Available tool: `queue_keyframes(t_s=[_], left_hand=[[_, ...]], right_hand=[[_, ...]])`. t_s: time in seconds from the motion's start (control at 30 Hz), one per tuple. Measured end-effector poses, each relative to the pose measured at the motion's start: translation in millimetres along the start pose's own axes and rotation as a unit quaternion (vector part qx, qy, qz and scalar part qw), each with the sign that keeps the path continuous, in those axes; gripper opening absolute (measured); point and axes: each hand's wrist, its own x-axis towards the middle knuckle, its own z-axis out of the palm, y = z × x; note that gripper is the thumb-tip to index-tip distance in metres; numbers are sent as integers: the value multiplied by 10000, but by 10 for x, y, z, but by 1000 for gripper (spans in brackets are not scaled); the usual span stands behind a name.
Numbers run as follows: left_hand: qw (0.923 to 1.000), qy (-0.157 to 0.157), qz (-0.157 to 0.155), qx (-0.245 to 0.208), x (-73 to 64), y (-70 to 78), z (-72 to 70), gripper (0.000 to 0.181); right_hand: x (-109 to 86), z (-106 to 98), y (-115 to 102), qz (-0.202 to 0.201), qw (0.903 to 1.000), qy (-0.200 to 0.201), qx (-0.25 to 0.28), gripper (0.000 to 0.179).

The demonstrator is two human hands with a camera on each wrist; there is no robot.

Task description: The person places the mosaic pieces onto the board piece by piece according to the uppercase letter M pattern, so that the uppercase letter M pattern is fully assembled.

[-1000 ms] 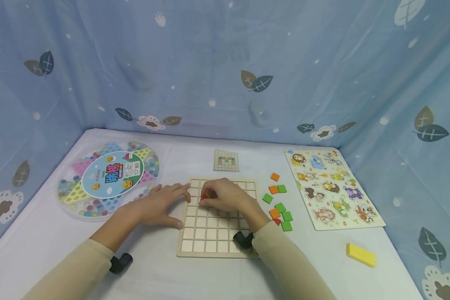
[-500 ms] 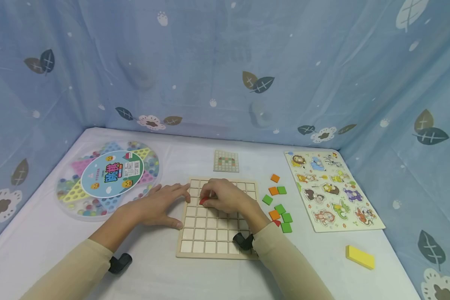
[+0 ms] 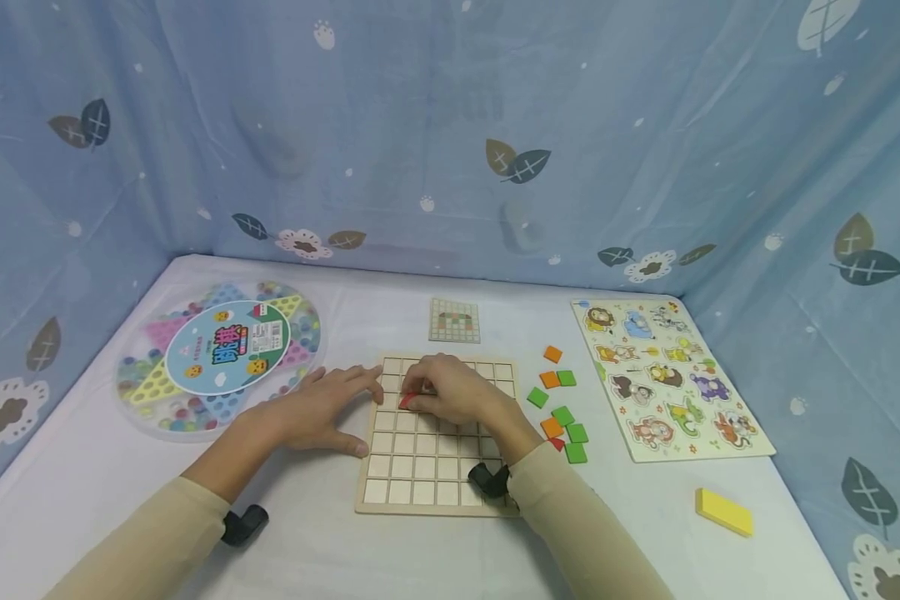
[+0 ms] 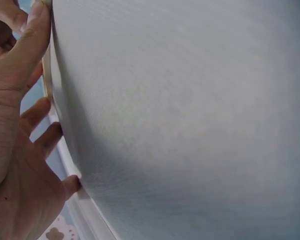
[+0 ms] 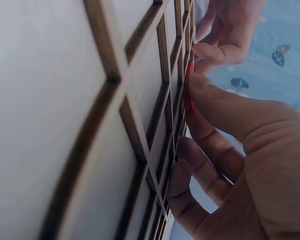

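Observation:
A square wooden grid board (image 3: 401, 492) lies on the white table before me. Over its upper left cells, my right hand (image 3: 450, 392) pinches a small red tile (image 3: 406, 402) between thumb and fingers. In the right wrist view the red tile (image 5: 189, 90) stands at the raised grid lines, thumb on one side of it. My left hand (image 3: 322, 410) rests at the board's left edge, fingers spread, its thumb and index fingertip touching the frame. That hand (image 4: 20, 125) holds nothing in the left wrist view. Part of the grid is hidden under my right hand and forearm.
Right of the board lie several loose green tiles (image 3: 537, 397) and orange tiles (image 3: 552, 354), and a red piece (image 3: 557, 444). A small pattern card (image 3: 454, 333) is behind the board. Around stand a Chinese checkers box (image 3: 225, 348), an animal puzzle (image 3: 663, 383) and a yellow block (image 3: 723, 512).
The red tile has tilted slightly in my right fingers and shows a little more over the same cell area. My left hand keeps its place at the board's edge.

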Motion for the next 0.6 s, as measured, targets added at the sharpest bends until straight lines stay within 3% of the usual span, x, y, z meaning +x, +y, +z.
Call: queue_keyframes(t_s=[0.6], left_hand=[[10000,3,-29,0,-2,30,-6,65]], right_hand=[[-70,-60,8,7,9995,-291,79,20]])
